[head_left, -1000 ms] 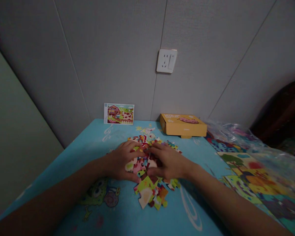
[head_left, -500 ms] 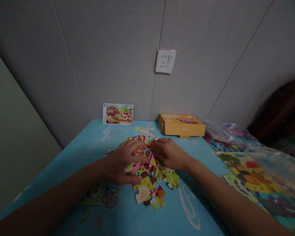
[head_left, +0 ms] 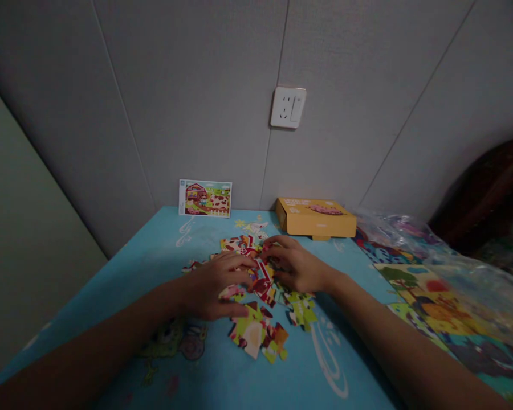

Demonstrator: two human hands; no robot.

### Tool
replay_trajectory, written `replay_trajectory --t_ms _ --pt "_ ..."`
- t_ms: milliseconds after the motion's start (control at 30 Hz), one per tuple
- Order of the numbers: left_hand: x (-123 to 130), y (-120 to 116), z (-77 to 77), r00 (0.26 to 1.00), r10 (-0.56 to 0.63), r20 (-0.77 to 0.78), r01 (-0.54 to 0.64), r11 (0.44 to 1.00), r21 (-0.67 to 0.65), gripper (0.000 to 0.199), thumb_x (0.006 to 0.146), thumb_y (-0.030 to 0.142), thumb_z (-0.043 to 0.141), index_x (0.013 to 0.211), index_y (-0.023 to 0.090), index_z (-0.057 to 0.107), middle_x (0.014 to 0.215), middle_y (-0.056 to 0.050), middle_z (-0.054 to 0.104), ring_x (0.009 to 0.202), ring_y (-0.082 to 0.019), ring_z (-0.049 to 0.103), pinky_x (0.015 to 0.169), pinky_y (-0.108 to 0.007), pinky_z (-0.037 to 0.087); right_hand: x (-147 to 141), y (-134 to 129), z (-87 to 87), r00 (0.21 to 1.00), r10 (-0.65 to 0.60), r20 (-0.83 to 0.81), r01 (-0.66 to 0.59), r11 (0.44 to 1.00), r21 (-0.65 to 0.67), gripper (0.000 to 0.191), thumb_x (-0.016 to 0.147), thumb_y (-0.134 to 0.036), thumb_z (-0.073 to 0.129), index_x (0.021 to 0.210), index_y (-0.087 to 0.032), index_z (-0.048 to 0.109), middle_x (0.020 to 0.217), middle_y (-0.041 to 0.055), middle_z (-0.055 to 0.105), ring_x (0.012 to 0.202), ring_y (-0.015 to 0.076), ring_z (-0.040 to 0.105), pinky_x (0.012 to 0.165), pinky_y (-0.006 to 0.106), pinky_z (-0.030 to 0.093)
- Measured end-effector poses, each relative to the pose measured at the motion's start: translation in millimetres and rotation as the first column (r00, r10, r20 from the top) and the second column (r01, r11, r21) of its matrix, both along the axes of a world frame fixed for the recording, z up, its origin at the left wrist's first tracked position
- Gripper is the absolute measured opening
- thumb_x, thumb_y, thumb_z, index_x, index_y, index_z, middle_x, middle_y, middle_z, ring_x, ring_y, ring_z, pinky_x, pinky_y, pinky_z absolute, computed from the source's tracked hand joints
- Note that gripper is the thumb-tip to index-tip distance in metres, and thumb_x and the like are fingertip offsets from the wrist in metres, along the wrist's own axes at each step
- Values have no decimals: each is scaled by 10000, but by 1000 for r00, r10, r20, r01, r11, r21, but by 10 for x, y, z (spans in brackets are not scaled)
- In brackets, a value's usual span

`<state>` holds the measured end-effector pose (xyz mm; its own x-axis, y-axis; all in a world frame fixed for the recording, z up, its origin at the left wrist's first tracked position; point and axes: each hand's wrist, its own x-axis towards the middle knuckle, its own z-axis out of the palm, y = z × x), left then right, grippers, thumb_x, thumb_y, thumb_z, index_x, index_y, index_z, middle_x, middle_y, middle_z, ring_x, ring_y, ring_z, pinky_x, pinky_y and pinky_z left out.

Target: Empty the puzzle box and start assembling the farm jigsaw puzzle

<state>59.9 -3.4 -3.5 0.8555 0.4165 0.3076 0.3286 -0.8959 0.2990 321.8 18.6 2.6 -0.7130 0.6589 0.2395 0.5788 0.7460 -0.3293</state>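
Note:
A heap of colourful jigsaw puzzle pieces [head_left: 260, 279] lies in the middle of the blue tablecloth [head_left: 154, 250]. My left hand [head_left: 220, 285] rests over the heap's left side, fingers spread and reaching across pieces, thumb apart below. On the heap's right side is my right hand [head_left: 297, 265], its fingers bent down among the pieces; whether a piece is between its fingertips is hidden. Nearest me, several loose pieces [head_left: 253, 336] lie in a small cluster, with green ones [head_left: 302, 310] to the right.
A farm picture card [head_left: 205, 198] leans against the grey wall at the back. Right of it sits a yellow box [head_left: 316, 217]. Picture sheets [head_left: 436, 302] and clear plastic wrapping [head_left: 487, 285] cover the right side. A white socket [head_left: 288, 107] is on the wall.
My left hand has drawn slightly down, showing more pieces at the back of the heap. Pieces between the hands and at the near edge have shifted and turned. My right hand has barely moved.

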Motion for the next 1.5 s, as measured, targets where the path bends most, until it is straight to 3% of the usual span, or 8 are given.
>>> replay_trajectory --t_ms 100,200,367,533,700,867,1333,1500 --pt "-31 48 -57 990 138 -37 -135 988 81 536 824 475 627 1294 242 518 1427 -150 425 1328 -332 369 1100 -567 239 -17 -12 -18 999 28 -17 -27 999 18 495 787 -301 665 1265 -208 571 1299 136 465 1207 274 446 1024 467 346" --pt "-60 88 -143 951 250 -181 -236 967 98 772 801 636 566 1444 268 345 1527 -184 261 1407 -402 199 1069 -665 182 -111 -50 -94 997 23 67 -26 998 48 719 784 -554 644 1383 -203 457 1387 178 405 1296 333 361 1052 555 276" --pt "-42 98 -259 933 269 -241 -261 963 66 913 799 705 494 1496 185 215 1554 -213 163 1437 -388 95 1100 -633 156 -280 -84 -220 981 -77 177 75 997 18 810 863 -682 424 1496 -209 248 1508 195 287 1416 376 159 1078 656 128" --pt "-23 115 -255 940 319 -125 -310 947 84 740 923 495 432 1505 140 143 1557 -183 191 1450 -319 101 1133 -588 138 -305 -88 -209 987 -118 111 114 993 36 751 917 -608 393 1510 -193 189 1560 176 177 1440 351 95 1097 652 113" --pt "-125 254 -234 850 527 -1 -521 840 151 505 941 212 303 1440 140 334 1530 -156 280 1442 -302 150 1130 -582 171 -318 -121 -146 991 -135 -24 137 983 126 633 977 -451 355 1518 -198 145 1578 132 128 1455 289 52 1131 598 120" --pt "-167 288 -298 799 567 -203 -555 824 117 511 927 382 425 1389 164 442 1502 -190 323 1421 -395 164 1069 -655 210 -344 -161 -130 992 96 87 -98 995 27 644 897 -523 508 1443 -207 381 1528 145 293 1425 338 188 1114 595 188" --pt "-96 158 -195 829 445 -339 -435 894 107 1024 728 817 431 1491 157 254 1559 -213 141 1434 -416 13 1083 -663 86 -377 -157 -129 967 234 -96 -230 972 58 381 813 -394 675 1110 -157 666 1302 140 546 1284 250 435 1095 403 319" --pt "-121 186 -245 794 523 -309 -503 851 148 673 941 579 293 1490 191 264 1551 -194 200 1440 -386 66 1072 -672 113 -375 -184 -81 965 220 -143 -214 975 58 319 724 -361 734 960 -173 631 1229 130 549 1217 263 464 1042 424 361"
